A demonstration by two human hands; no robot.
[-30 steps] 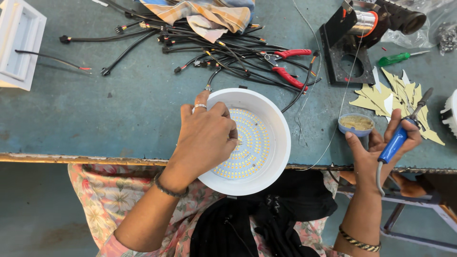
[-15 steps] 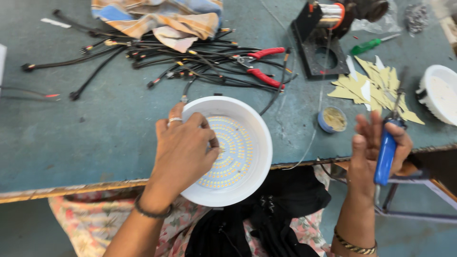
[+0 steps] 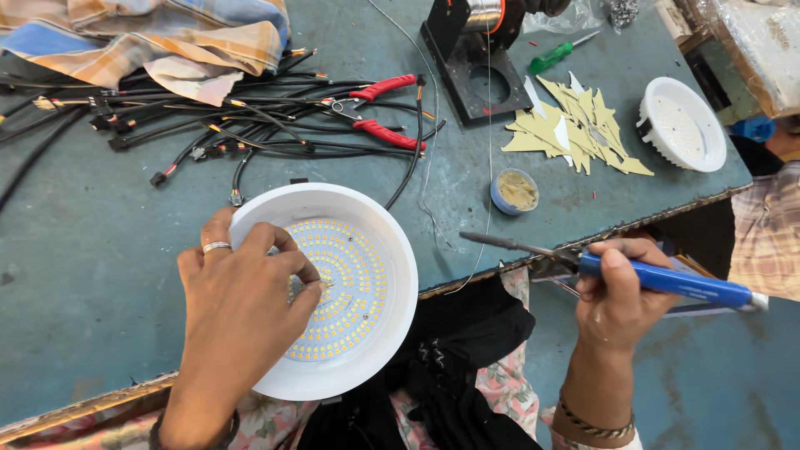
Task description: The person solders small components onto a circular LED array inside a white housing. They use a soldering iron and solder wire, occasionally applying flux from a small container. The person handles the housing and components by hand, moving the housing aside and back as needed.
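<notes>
A round white lamp housing (image 3: 392,275) with a disc of many small yellow LEDs lies at the near table edge. My left hand (image 3: 242,292), with a ring on one finger, rests inside it, fingertips pressed on the LED disc. My right hand (image 3: 621,296) grips a blue-handled soldering iron (image 3: 667,282) off the table's edge; its metal tip (image 3: 492,241) points left toward the housing and stays apart from it. A thin solder wire (image 3: 488,167) runs from the spool down past the table edge.
Black cables (image 3: 208,125) and red-handled pliers (image 3: 379,108) lie behind the housing. A small blue pot of flux (image 3: 515,191), yellow cut pieces (image 3: 575,125), a green screwdriver (image 3: 557,55), a black solder stand (image 3: 475,67) and a second white housing (image 3: 679,125) sit right. Striped cloth (image 3: 167,42) lies far left.
My right hand has turned the soldering iron from upright to level, tip pointing left toward the housing. My left hand stays on the LED disc. The view has shifted right.
</notes>
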